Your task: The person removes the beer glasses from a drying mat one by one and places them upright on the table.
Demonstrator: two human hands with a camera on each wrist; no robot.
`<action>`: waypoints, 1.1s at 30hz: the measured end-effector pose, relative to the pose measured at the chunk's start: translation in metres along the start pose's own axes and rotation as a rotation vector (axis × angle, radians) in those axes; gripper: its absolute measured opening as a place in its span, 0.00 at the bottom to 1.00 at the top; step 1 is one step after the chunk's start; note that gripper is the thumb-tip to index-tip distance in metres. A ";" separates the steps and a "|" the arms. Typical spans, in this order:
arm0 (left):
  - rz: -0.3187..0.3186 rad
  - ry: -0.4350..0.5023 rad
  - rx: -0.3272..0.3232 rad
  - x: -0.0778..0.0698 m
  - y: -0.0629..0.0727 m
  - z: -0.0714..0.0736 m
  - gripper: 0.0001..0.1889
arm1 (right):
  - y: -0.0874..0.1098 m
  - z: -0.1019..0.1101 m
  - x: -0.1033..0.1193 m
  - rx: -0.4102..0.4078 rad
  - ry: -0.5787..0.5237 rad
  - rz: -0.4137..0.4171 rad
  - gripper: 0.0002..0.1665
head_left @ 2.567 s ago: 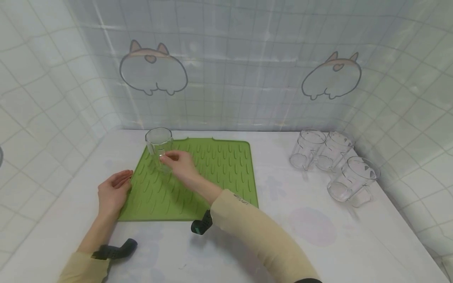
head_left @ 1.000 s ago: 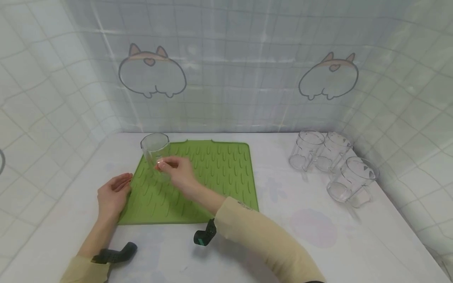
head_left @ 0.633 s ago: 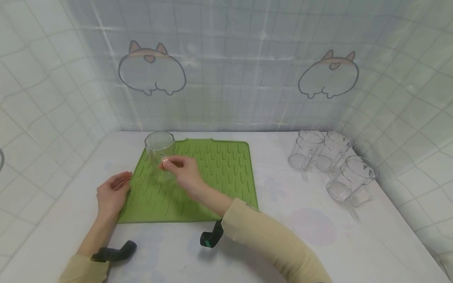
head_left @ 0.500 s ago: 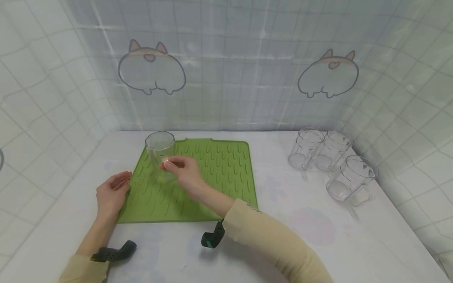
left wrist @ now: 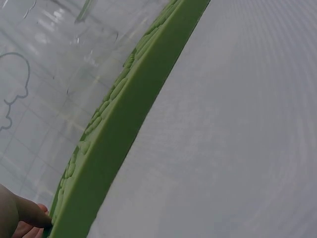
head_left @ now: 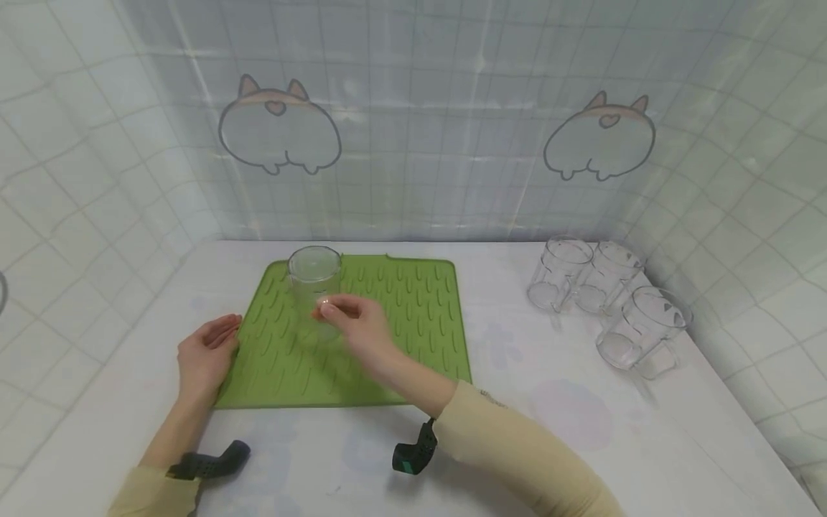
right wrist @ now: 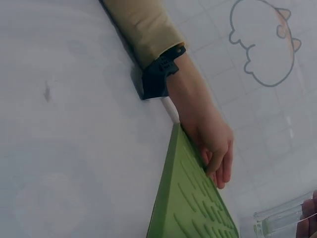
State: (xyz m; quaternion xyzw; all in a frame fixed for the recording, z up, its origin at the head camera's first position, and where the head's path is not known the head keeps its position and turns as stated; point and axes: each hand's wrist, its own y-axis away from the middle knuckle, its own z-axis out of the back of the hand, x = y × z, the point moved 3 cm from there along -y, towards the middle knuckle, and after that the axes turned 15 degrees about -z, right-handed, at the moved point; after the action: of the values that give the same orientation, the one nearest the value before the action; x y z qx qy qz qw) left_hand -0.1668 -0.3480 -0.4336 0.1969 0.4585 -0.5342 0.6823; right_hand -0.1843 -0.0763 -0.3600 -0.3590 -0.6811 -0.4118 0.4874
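In the head view a clear glass mug stands mouth up over the left part of a green ribbed mat. My right hand pinches the mug's handle between thumb and fingers from its near right side. At the mat's left edge is my left hand, its thumb and fingers closing together on the rim. The left wrist view shows its thumb at the mat's edge. In the right wrist view a corner of the mug appears beside the right fingertips, with the left hand at the mat beyond.
To the right, three more glass mugs stand on the white tabletop: two side by side at the back, and one mug nearer. Behind rises a tiled-pattern backdrop with cartoon animals; similar walls flank both sides.
The right hand has carried the mug rightward and a little nearer, from the mat's back left corner farther onto the mat. The left hand has stayed at the mat's edge.
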 end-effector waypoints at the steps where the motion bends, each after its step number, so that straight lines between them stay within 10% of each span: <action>1: -0.002 -0.004 0.002 0.000 0.000 0.000 0.24 | 0.003 0.002 0.001 -0.001 -0.011 0.004 0.12; 33: 0.013 -0.033 0.022 -0.006 -0.010 0.003 0.25 | 0.097 0.088 0.007 -0.204 0.059 0.014 0.12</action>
State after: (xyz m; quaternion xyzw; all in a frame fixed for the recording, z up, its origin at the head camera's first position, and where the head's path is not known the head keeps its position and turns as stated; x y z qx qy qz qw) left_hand -0.1749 -0.3510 -0.4250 0.1985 0.4400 -0.5382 0.6909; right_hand -0.1327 0.0436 -0.3488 -0.3993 -0.6183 -0.4861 0.4711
